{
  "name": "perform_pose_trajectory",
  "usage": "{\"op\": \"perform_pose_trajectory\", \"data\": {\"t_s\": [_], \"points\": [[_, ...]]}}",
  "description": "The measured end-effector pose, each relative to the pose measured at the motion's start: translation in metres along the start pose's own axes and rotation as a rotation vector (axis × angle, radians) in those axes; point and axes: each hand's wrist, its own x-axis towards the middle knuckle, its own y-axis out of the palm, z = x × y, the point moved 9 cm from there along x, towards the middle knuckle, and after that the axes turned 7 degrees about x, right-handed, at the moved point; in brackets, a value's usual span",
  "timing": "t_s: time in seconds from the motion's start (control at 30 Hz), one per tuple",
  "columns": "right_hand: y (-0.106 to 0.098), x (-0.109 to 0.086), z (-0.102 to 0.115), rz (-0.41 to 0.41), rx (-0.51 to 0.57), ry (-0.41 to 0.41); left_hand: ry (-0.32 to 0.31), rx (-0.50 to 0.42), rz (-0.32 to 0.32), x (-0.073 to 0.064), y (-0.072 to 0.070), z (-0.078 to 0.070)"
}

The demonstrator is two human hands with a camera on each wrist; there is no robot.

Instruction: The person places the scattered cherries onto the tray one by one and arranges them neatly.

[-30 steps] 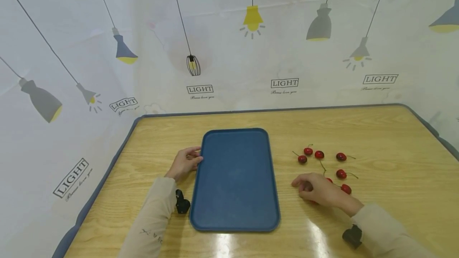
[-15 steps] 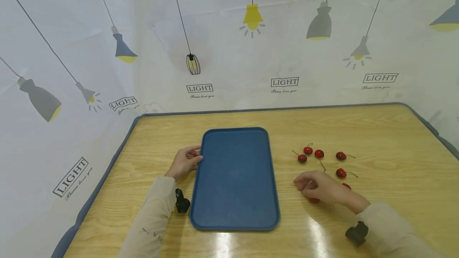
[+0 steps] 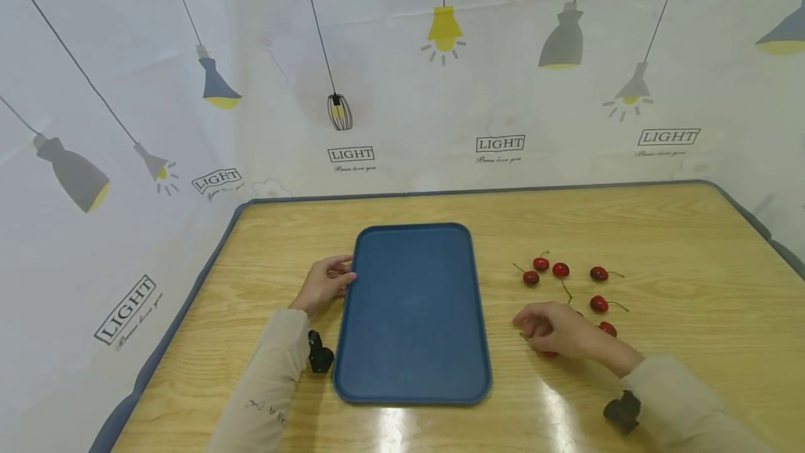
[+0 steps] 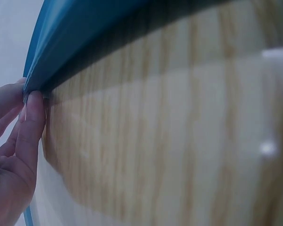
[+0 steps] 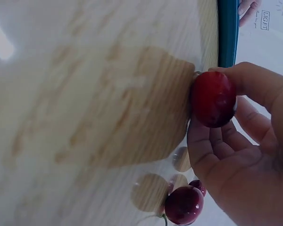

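Note:
A blue rectangular tray [image 3: 415, 313] lies lengthwise on the wooden table. At its left edge my left hand [image 3: 323, 286] pinches the rim; in the left wrist view the thumb and fingers [image 4: 32, 110] meet at the tray's edge [image 4: 80, 40]. To the right of the tray, my right hand [image 3: 556, 329] is low over the table. It holds a red cherry [image 5: 213, 99] between thumb and fingertips, seen best in the right wrist view. In the head view the hand covers most of this cherry; a bit of stem shows by the fingertips.
Several loose cherries with stems [image 3: 599, 304] lie behind and to the right of my right hand, one [image 3: 606, 328] close beside it. The wooden table [image 3: 283, 229] has a dark edge band. A white wall covering [image 3: 402, 75] printed with lamps stands behind it.
My right hand has shifted slightly, first to the right, then a little back to the left, and the cherry beneath it shows more. The left hand and tray have stayed in place.

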Motion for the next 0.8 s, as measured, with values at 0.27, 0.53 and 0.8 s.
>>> {"op": "perform_pose_trajectory", "data": {"t_s": [0.27, 0.53, 0.8], "points": [[0.0009, -0.0016, 0.0046, -0.003, -0.029, -0.036, 0.022, -0.009, 0.004, 0.0, 0.0004, -0.0008], [-0.0001, -0.0001, 0.0039, -0.02, -0.06, -0.013, 0.005, -0.005, 0.007, -0.0001, 0.0004, 0.0002], [-0.0016, -0.0002, 0.004, -0.032, -0.065, -0.006, 0.015, -0.007, 0.024, -0.0005, 0.0012, -0.0006]]}}
